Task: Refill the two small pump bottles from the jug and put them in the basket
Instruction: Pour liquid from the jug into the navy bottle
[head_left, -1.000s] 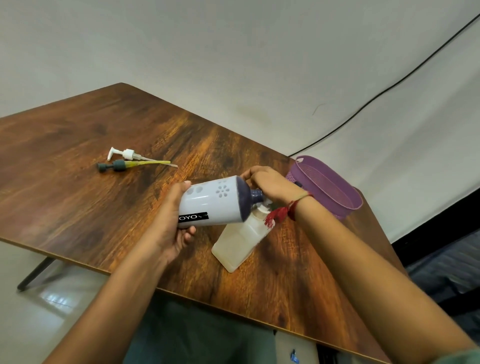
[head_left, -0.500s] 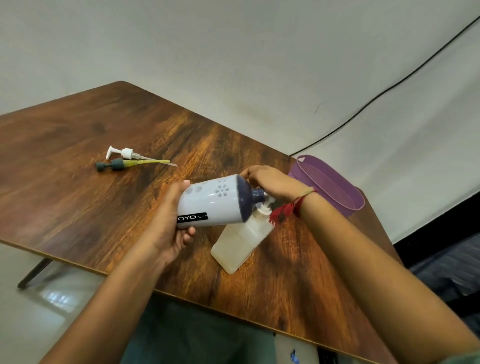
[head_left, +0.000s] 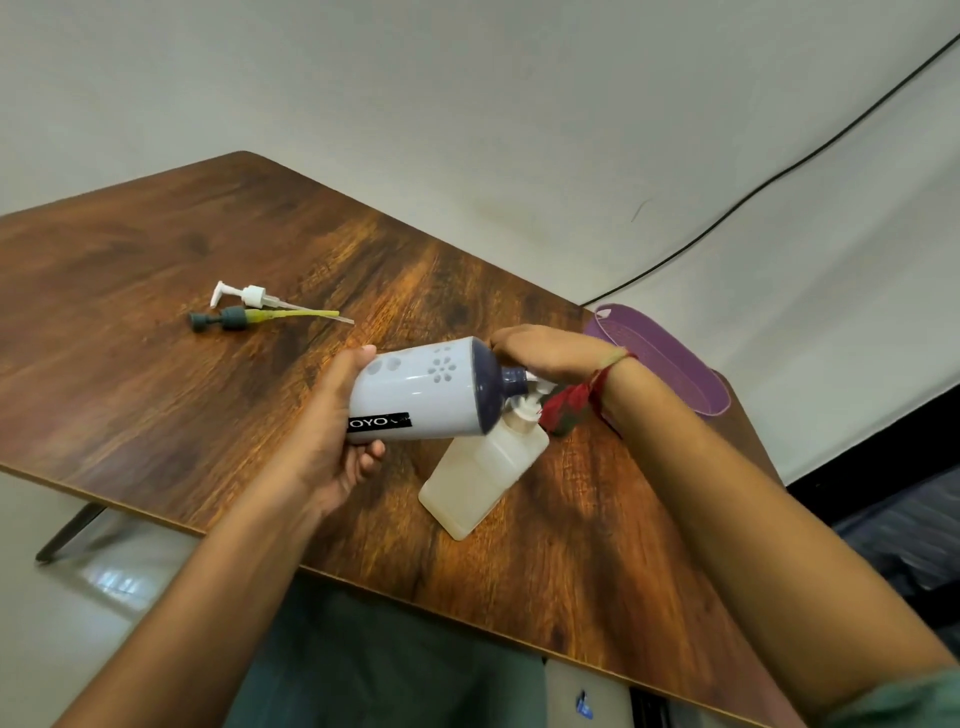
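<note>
With left hand (head_left: 332, 441) grips the base of a white bottle (head_left: 426, 395) tipped sideways, with right hand (head_left: 550, 353) clasps its dark neck above a clear bottle (head_left: 478, 478) leaning on the bench (head_left: 156, 389), purple basket (head_left: 675, 364) near beyond, two loose pumps (head_left: 254, 296) well apart at left.

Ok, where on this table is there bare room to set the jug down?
Widest free patch: bare table between the loose pump heads and the near left edge, beside the left hand. The far corner behind the pump heads is bare. Crowded: jug, small bottle and right hand bunch together, with the basket close behind on the right.
</note>
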